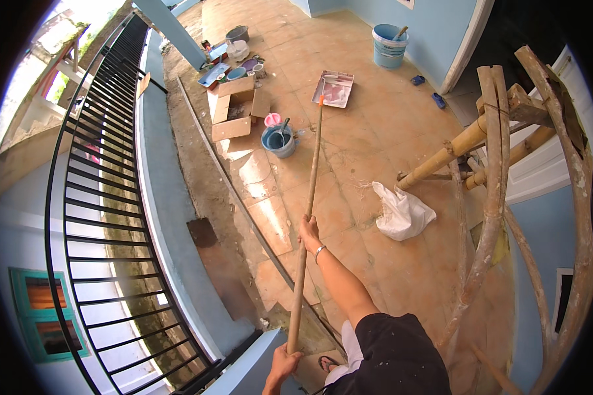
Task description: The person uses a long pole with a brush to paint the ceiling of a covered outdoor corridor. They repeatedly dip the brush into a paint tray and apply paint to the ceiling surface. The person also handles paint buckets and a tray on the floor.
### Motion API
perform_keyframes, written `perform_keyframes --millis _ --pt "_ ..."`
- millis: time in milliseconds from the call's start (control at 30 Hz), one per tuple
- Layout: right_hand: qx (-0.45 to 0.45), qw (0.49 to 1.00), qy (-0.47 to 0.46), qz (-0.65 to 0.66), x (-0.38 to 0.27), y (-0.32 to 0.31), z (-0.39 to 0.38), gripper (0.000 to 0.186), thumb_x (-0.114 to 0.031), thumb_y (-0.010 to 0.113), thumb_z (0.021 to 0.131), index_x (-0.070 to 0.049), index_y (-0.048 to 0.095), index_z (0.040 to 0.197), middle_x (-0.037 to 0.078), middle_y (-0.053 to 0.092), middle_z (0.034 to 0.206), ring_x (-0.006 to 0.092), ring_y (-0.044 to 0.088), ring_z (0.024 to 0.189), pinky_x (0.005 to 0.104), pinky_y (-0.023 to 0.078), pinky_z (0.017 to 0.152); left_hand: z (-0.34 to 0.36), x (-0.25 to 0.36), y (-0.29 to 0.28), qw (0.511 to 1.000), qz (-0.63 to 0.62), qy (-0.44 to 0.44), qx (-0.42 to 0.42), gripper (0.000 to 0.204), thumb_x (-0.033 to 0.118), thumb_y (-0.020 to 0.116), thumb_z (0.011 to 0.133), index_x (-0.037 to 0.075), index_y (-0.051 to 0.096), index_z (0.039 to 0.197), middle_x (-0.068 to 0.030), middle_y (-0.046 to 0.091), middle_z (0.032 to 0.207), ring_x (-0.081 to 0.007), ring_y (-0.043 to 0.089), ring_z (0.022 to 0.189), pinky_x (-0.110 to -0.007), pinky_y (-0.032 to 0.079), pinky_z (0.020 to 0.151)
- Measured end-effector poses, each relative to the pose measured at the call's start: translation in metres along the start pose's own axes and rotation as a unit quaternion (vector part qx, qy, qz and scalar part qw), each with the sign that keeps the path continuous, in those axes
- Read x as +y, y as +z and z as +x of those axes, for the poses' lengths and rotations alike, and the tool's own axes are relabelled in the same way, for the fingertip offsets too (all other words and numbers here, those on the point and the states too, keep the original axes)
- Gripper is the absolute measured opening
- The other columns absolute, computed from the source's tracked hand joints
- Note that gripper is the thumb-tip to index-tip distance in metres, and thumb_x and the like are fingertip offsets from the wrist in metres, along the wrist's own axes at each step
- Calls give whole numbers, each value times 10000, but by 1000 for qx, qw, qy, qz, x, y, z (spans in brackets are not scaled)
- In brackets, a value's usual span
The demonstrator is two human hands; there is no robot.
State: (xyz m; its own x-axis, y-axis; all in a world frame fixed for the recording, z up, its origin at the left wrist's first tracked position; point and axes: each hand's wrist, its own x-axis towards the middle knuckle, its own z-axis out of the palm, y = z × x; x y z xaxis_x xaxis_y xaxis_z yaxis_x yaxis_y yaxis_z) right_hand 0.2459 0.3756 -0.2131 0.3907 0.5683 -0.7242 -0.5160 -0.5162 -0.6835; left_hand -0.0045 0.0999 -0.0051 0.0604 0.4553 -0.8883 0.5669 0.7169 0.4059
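Note:
A long wooden pole [314,164] runs away from me across the tiled floor. My right hand [308,232], with a band at the wrist, is wrapped round its middle. Lower down, at the near end, my left hand [284,362] grips the same pole. Its far end has an orange-collared paint roller [322,99], which is over a shallow paint tray [341,97] smeared with pinkish-white paint. Whether the roller touches the tray's bottom is too small to tell.
Bamboo scaffolding [491,171] stands at the right, near a white sack [404,212]. A paint pail [278,141], an open cardboard box [238,108] and several painting supplies lie ahead-left. A blue bucket [389,47] stands by the wall. Black railing [105,243] borders the left.

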Motion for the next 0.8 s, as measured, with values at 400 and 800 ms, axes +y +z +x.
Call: perform_keyframes --millis 400,800 --pt "-13 997 33 73 3 47 12 416 -421 419 1060 -12 453 1127 113 562 770 176 525 475 336 448 399 -2 40 -53 999 35 -12 32 241 31 672 817 -40 629 1044 -36 545 582 -140 515 424 -321 415 382" --pt "-27 990 43 130 -7 54 7 323 -403 432 1065 -80 429 1067 47 466 687 136 454 452 319 435 397 -6 51 -69 998 53 -4 33 231 59 700 810 -40 632 1007 -53 565 591 -142 542 437 -322 439 384"
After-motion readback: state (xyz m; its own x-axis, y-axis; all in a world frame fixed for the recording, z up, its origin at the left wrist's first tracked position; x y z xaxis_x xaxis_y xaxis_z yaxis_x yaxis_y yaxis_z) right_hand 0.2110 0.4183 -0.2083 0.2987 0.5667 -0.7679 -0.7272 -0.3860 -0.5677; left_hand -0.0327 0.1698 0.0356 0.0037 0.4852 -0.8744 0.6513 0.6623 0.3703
